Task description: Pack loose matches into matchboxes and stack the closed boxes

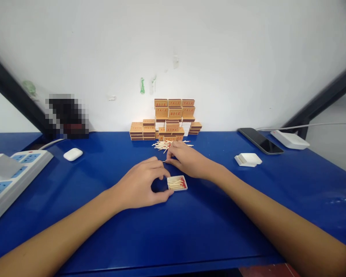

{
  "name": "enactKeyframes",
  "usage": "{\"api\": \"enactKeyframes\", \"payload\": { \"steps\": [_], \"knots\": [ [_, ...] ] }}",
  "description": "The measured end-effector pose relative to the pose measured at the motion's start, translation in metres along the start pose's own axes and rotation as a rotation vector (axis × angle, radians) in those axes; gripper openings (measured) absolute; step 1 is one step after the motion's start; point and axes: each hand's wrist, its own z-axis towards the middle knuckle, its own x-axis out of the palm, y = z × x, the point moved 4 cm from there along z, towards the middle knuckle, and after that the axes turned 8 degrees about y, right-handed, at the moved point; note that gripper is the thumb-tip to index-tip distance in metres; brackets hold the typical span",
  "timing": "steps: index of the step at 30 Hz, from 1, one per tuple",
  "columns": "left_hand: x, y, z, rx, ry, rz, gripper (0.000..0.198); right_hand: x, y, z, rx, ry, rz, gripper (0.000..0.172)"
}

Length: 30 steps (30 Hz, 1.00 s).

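Wall (219,57): white, scuffed, rising behind the work. Tabletop (173,234): blue, carries everything below. Power strip (44,156): white with blue socket panels, at the far left. Matchbox stack (175,112): orange-labelled boxes in stepped tiers, tallest at centre, standing near the wall. Left hand (145,181): curved round the left end of the small tray, thumb at its near corner and a fingertip at its far corner, steadying grasp. Right hand (187,159): beyond the tray, thumb and forefinger pinched on one thin stick, apparently a match; remaining fingers bent. Phone (259,141): dark, screen up, at right rear. White block (290,139): flat, just right of the phone. Loose match pile (162,145): sticks crossed at many angles, directly in front of the stack and partly hidden by the right hand. White pieces (251,158): overlapping, near side of the phone. Rounded white case (73,154): between power strip and left hand, well apart from the latter. Small tray (179,189): white, flat on the tabletop, central; matches (175,184) inside lie side by side, red heads toward the right. Pinched stick (164,161): pale, roughly level, its left end close to the left hand; contact there cannot be told.
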Motion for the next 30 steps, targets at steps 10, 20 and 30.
{"api": "enactKeyframes", "payload": {
  "steps": [10,20,30],
  "knots": [
    [-0.006,0.025,-0.002,-0.237,-0.159,0.142,0.036,-0.026,-0.008,-0.03,0.152,-0.081,0.049,0.021],
    [-0.001,0.02,0.001,-0.123,-0.07,0.063,0.035,-0.009,0.024,-0.029,0.358,0.077,0.076,0.021],
    [0.0,0.013,0.001,-0.034,-0.041,0.024,0.018,-0.007,0.021,-0.023,0.309,-0.052,0.027,0.026]
  ]
}}
